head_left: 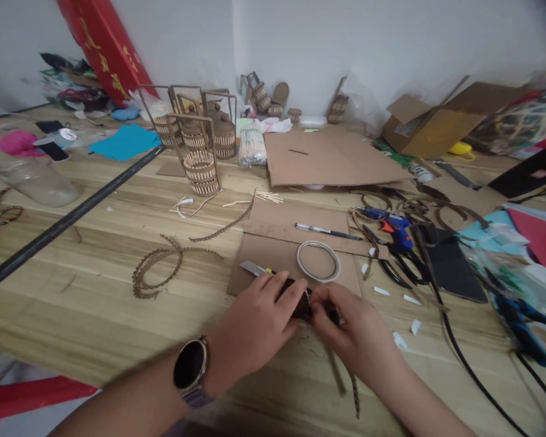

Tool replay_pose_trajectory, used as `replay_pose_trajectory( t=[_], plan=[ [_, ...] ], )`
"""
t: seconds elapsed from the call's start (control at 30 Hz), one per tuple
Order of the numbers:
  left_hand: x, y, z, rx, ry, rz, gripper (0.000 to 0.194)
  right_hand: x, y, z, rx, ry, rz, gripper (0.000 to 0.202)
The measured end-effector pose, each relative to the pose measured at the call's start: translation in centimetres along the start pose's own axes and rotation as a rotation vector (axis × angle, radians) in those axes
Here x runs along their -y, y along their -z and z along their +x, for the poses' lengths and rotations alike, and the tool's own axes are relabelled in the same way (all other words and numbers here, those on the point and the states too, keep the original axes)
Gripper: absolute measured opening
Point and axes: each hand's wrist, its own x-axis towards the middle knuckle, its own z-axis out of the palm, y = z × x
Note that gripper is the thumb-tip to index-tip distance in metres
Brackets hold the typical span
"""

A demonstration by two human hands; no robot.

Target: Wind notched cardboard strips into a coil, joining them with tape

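Note:
My left hand (261, 321), with a watch on its wrist, is closed over a small dark brown piece (302, 307), mostly hidden by the fingers. My right hand (352, 325) pinches at the piece's right side, thumb and forefinger together. Below the hands hang a flat brown strip (334, 369) and a thin braided strip (355, 391); where they attach is hidden. A utility knife (253, 268) lies on the cardboard, its blade pointing left past my left fingertips. Just beyond the hands lies a roll of white tape (318, 261), and farther off a pen (328, 231).
Little slatted baskets (201, 173) with tall handles stand at the back left. A coiled scalloped strip (157, 270) lies on the left. To the right are black-handled scissors (404, 267), a blue glue gun (398, 230), a phone (457, 267) and a black cable (459, 349).

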Motion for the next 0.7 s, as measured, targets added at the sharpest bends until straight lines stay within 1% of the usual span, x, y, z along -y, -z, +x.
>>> replay_pose_trajectory(
  t=[0.17,0.33,0.5,0.6,0.7],
  plan=[
    [0.2,0.0,-0.1,-0.037,0.011,-0.053,0.054,0.1,0.6,0.4,0.059,-0.144,0.157,0.017],
    [0.6,0.0,0.0,-0.078,0.017,-0.049,0.052,-0.1,1.1,0.6,0.052,-0.225,0.215,0.018],
    [0.5,0.0,0.1,-0.05,0.004,-0.014,0.055,-0.3,1.0,0.5,0.071,-0.268,0.246,0.024],
    [0.3,0.0,0.1,-0.04,0.003,-0.021,0.054,-0.6,0.6,0.4,0.104,-0.324,0.344,0.027],
    [0.2,-0.1,0.0,-0.026,0.015,-0.031,0.054,-0.8,0.1,0.2,0.106,-0.355,0.415,0.023]
  ],
)
